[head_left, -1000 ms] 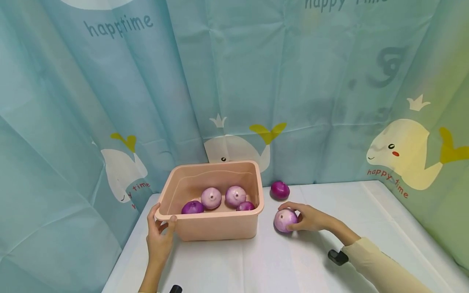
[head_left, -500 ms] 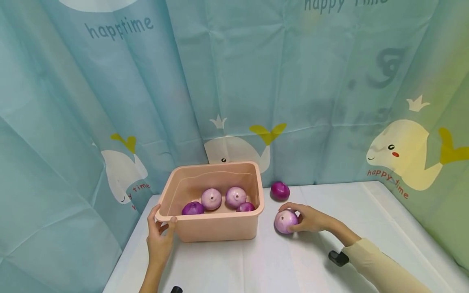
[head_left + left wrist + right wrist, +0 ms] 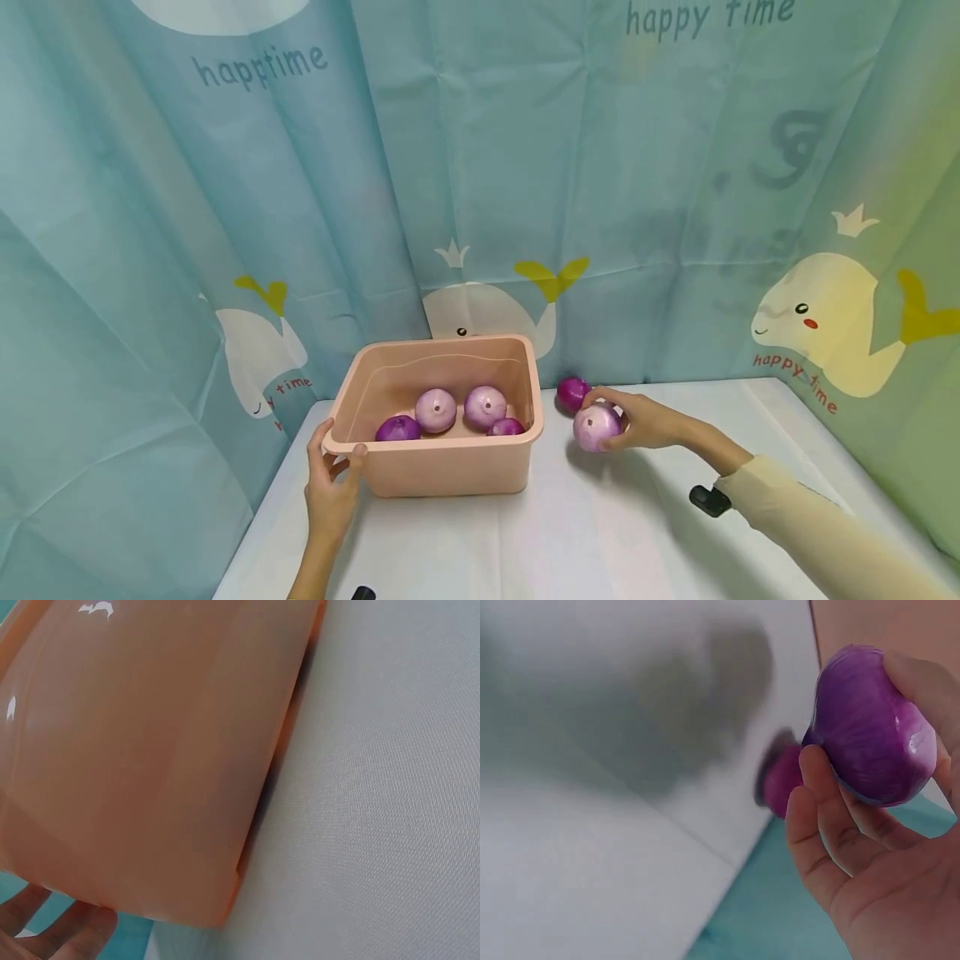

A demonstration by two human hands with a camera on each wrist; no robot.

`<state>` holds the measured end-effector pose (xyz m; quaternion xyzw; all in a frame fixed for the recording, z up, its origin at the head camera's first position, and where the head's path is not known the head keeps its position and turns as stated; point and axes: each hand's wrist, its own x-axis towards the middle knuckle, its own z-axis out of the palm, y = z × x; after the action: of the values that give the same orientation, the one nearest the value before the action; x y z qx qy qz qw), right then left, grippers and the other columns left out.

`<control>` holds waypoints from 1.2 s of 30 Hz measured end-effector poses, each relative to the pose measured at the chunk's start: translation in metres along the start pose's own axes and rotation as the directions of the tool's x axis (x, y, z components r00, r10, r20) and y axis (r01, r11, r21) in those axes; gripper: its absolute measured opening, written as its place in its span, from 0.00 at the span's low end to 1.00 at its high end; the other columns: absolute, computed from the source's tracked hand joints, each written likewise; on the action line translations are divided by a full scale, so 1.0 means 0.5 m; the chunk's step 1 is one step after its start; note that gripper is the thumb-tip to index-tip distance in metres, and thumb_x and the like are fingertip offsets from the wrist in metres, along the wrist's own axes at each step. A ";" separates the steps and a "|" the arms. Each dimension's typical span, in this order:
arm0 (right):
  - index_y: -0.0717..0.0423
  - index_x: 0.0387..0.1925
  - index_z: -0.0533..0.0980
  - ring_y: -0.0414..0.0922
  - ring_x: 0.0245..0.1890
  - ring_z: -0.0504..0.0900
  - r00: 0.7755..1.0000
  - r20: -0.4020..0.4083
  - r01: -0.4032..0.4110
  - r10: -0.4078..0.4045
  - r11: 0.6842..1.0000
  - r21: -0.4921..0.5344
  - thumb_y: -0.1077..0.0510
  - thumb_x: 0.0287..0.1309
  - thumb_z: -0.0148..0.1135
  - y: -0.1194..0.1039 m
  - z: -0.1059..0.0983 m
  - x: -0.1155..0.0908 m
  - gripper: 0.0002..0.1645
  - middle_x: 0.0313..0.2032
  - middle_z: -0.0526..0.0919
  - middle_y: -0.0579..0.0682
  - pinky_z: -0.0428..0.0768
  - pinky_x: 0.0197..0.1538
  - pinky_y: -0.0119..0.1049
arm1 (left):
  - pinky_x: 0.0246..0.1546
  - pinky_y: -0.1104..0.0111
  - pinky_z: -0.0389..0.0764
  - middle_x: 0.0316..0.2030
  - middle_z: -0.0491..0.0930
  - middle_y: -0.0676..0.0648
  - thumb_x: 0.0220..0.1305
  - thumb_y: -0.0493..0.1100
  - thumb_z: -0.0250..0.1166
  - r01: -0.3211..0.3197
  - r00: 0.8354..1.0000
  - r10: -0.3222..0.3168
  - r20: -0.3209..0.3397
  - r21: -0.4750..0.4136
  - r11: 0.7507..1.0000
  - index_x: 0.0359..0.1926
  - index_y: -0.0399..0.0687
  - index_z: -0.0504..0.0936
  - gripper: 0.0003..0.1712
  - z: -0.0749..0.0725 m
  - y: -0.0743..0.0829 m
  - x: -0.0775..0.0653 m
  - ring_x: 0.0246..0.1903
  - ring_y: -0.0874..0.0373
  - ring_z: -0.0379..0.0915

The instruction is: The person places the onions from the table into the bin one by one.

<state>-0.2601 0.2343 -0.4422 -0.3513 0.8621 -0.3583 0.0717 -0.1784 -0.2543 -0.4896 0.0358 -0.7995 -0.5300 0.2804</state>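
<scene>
My right hand [image 3: 643, 421] grips a pale purple onion [image 3: 597, 427] between thumb and fingers, held above the table to the right of the bin; its shadow falls below. In the right wrist view the same onion [image 3: 870, 727] shows its darker purple side. A darker red onion [image 3: 572, 393] sits behind it on the table, partly covered by the held one. My left hand [image 3: 332, 496] holds the near left corner of a pink plastic bin [image 3: 450, 467], thumb on the front rim, fingers around the side. Several onions lie inside, among them a pale one [image 3: 436, 411] and a dark purple one [image 3: 398, 428].
A white cloth covers the table [image 3: 465, 550]. Right behind the bin and the dark onion hangs a blue-green curtain [image 3: 637, 317] printed with whales, which also runs along the left and right sides.
My right hand has lifted the pale onion off the table and moved it slightly right and back. The left hand stays on the bin corner. The head view has shifted a little.
</scene>
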 end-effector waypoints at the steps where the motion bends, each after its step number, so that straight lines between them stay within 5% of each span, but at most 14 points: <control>1: 0.50 0.58 0.72 0.46 0.42 0.80 1.000 -0.006 0.004 -0.004 1.000 -0.006 0.58 0.53 0.79 -0.004 -0.011 0.001 0.33 0.51 0.78 0.54 0.83 0.42 0.37 | 0.50 0.86 0.71 0.74 0.64 0.41 0.72 0.45 0.64 -0.001 1.000 0.001 0.001 -0.003 1.000 0.78 0.59 0.57 0.39 0.000 0.001 -0.001 0.61 0.51 0.72; 16: 0.46 0.59 0.72 0.46 0.37 0.83 0.975 -0.223 0.001 -0.021 0.996 -0.089 0.55 0.52 0.81 -0.064 -0.123 0.041 0.36 0.51 0.78 0.55 0.84 0.39 0.40 | 0.51 0.83 0.73 0.73 0.64 0.41 0.72 0.44 0.64 -0.008 1.000 0.008 0.001 -0.015 1.000 0.78 0.58 0.58 0.39 -0.002 0.007 -0.001 0.62 0.42 0.72; 28: 0.48 0.61 0.71 0.50 0.38 0.85 0.900 -0.434 -0.004 -0.049 0.993 -0.121 0.57 0.50 0.82 -0.077 -0.140 0.074 0.39 0.52 0.79 0.57 0.86 0.38 0.34 | 0.51 0.82 0.74 0.74 0.64 0.42 0.73 0.46 0.64 0.009 1.000 -0.008 -0.001 0.017 1.000 0.78 0.62 0.58 0.38 0.001 -0.002 -0.003 0.54 0.77 0.67; 36: 0.49 0.62 0.71 0.51 0.41 0.84 0.904 -0.427 -0.018 -0.035 0.993 -0.119 0.56 0.51 0.82 -0.092 -0.144 0.082 0.39 0.53 0.79 0.57 0.86 0.40 0.34 | 0.49 0.86 0.72 0.74 0.65 0.42 0.73 0.46 0.64 0.008 1.000 -0.008 -0.010 0.018 1.000 0.78 0.61 0.58 0.39 0.001 -0.002 -0.002 0.53 0.79 0.67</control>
<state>-0.2924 0.2254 -0.3535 -0.2714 0.8752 -0.3744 -0.1422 -0.1779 -0.2539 -0.4908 0.0441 -0.8026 -0.5238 0.2819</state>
